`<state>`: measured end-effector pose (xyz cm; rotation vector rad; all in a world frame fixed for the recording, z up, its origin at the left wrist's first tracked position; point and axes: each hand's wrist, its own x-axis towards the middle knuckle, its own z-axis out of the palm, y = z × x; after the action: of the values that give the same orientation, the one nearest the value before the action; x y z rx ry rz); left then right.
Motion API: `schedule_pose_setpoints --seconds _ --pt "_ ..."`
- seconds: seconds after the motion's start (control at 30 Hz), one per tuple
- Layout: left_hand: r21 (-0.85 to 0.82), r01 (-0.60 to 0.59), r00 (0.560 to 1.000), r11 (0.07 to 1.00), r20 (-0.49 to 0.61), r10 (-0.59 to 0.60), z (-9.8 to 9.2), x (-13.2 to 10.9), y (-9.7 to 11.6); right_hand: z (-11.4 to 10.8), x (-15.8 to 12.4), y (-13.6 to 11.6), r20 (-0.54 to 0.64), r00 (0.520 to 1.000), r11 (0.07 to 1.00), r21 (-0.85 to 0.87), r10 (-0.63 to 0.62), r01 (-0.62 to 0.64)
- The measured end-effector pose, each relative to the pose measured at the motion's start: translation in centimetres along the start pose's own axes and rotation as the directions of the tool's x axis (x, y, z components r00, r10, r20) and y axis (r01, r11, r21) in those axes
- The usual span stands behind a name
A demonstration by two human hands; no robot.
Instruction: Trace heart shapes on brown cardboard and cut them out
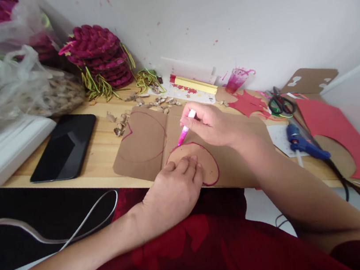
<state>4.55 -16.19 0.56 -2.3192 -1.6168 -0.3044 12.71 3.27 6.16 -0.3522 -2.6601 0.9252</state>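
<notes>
My right hand (207,124) pinches a white and pink marker (186,130), tilted, with its pink tip at the upper left edge of a round cardboard disc (209,164). Beneath that tip, a dark magenta line runs along the disc's rim. My left hand (181,179) lies on the disc, fingers close together and pressing down, hiding its lower left part. The disc rests on a larger folded sheet of brown cardboard (142,149), whose left half bears a thin drawn curve and a short magenta angled mark.
Behind the cardboard lie nut shells (162,101) and a pink-stained cup (239,79). Rightward are scissors (281,103), a blue glue gun (304,142) and red sheets (340,134). Leftward are a black phone (64,147), a white box (10,147), plastic bags (0,97) and stacked magenta braided pieces (98,52).
</notes>
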Motion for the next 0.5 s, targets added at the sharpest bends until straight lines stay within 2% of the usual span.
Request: schedule_pose_setpoints --seconds 0.17,0.33,0.5 --pt "0.004 0.001 1.0 1.0 -0.009 -0.001 -0.1 0.0 -0.1 -1.0 -0.5 0.9 -0.029 0.999 0.999 -0.014 0.041 -0.042" --pt "-0.012 0.0 1.0 1.0 0.013 0.0 -0.3 0.0 -0.1 -2.1 -1.6 1.4 -0.004 0.988 0.984 -0.082 0.155 -0.155" --pt "-0.015 0.0 0.999 1.0 0.035 0.001 -0.4 0.0 -0.1 -2.6 -2.5 2.2 -0.053 0.976 0.974 -0.081 0.209 -0.213"
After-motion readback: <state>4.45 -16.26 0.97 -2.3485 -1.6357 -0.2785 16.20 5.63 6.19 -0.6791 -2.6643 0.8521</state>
